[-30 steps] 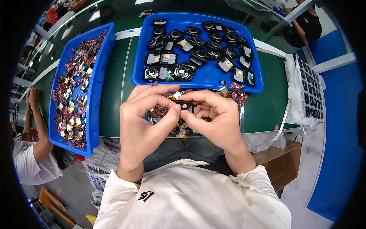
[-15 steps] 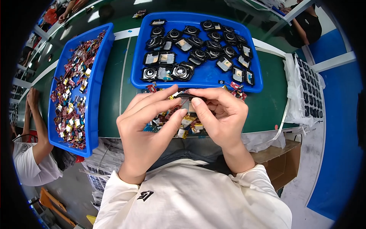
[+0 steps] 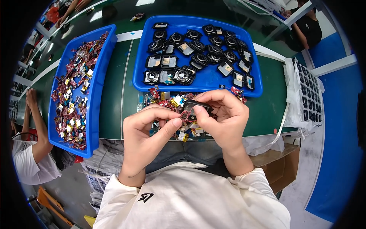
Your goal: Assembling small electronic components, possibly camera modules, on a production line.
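The fingers of the left hand [image 3: 146, 131] were nearly closed, thumb and fingertips pinching a small red circuit piece [image 3: 186, 115] at the edge of a black, rounded-rectangular watch case [image 3: 190, 107]. The right hand [image 3: 225, 119] gripped that case between thumb and curled fingers. It was above a loose pile of red and silver-yellow parts [image 3: 183, 136] on the green bench [image 3: 263, 112], near a blue plastic tray [image 3: 257, 78] of black cases.

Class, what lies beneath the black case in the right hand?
Below the case, red and silver parts are piled on the table. The case and right hand hide any directly beneath.
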Available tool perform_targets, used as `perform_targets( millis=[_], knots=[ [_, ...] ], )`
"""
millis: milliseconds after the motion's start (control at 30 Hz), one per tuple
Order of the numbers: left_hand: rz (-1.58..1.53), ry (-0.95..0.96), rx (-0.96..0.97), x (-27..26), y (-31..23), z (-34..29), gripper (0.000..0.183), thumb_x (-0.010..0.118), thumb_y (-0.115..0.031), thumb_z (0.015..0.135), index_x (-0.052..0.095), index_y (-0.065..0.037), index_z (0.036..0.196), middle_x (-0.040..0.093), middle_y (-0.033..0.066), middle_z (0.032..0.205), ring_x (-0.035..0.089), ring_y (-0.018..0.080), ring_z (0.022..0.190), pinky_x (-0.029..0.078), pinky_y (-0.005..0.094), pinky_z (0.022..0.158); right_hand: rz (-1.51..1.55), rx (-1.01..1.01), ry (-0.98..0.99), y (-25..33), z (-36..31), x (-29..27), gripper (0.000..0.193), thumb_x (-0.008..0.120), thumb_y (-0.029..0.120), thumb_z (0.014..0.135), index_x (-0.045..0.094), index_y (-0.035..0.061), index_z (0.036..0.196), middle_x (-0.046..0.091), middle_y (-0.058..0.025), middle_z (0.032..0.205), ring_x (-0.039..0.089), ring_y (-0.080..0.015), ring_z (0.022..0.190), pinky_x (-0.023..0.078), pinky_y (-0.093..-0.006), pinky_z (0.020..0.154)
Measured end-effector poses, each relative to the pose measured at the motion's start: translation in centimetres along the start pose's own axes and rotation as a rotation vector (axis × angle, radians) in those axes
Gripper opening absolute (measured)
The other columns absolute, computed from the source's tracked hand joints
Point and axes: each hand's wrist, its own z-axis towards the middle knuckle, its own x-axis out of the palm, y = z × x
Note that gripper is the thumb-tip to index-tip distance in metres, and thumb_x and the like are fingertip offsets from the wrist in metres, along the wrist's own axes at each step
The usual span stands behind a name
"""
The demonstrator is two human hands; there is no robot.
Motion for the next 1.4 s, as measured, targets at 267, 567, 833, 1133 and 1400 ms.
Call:
perform_targets(
  millis=[267,567,833,1133,1400],
  knots=[
    [-0.072,-0.022,-0.109,0.4,0.1,0.3,0.012,0.072,0.000,0.076,0.067,0.003,0.087,0.065,0.0051,0.081,0.052,0.0051,0.066,0.040,0.0179,0.060,-0.155,-0.133,0.123,0.1,-0.1,-0.6,0.016,0.069,-0.003,0.072,0.061,-0.0031,0.086,0.066,-0.0095,0.089,0.065,-0.0110,0.078,0.054,-0.0223,0.066],
    [0.005,-0.073,-0.028,0.0,1.2,0.9,0.024,0.079,-0.006,0.070,0.058,-0.003,0.080,0.059,-0.0004,0.075,0.049,0.0038,0.065,0.038,0.0175,0.058,-0.114,0.051,0.287,2.3,1.0,-0.7,0.031,0.072,-0.002,0.075,0.060,-0.0066,0.103,0.067,-0.0109,0.088,0.066,-0.0118,0.078,0.055,-0.0224,0.068],
    [-0.117,-0.300,0.121,-2.9,2.7,0.7,0.010,0.068,0.001,0.079,0.058,0.000,0.080,0.060,0.0051,0.079,0.052,0.0078,0.069,0.041,0.0205,0.064,-0.227,0.013,0.347,3.5,13.2,-2.2,0.013,0.066,0.005,0.083,0.064,-0.0046,0.092,0.069,-0.0117,0.083,0.067,-0.0142,0.076,0.053,-0.0254,0.069],
    [0.288,-0.492,0.148,-6.1,6.2,1.0,0.013,0.058,-0.002,0.087,0.057,0.001,0.075,0.060,0.0055,0.078,0.049,0.0115,0.075,0.039,0.0237,0.065,-0.646,0.385,-0.174,-8.2,32.6,-11.9,0.021,0.072,0.022,0.078,0.067,0.0048,0.088,0.063,-0.0010,0.080,0.057,-0.0105,0.068,0.047,-0.0243,0.061],
    [0.451,-0.460,0.105,-5.7,5.6,1.2,0.013,0.068,-0.005,0.079,0.067,-0.003,0.093,0.063,0.0039,0.085,0.048,0.0114,0.075,0.036,0.0232,0.062,-1.012,0.528,-0.144,-10.2,32.8,-12.4,0.028,0.072,0.023,0.077,0.068,0.0026,0.096,0.066,-0.0077,0.081,0.059,-0.0124,0.069,0.047,-0.0248,0.062]
  ],
)
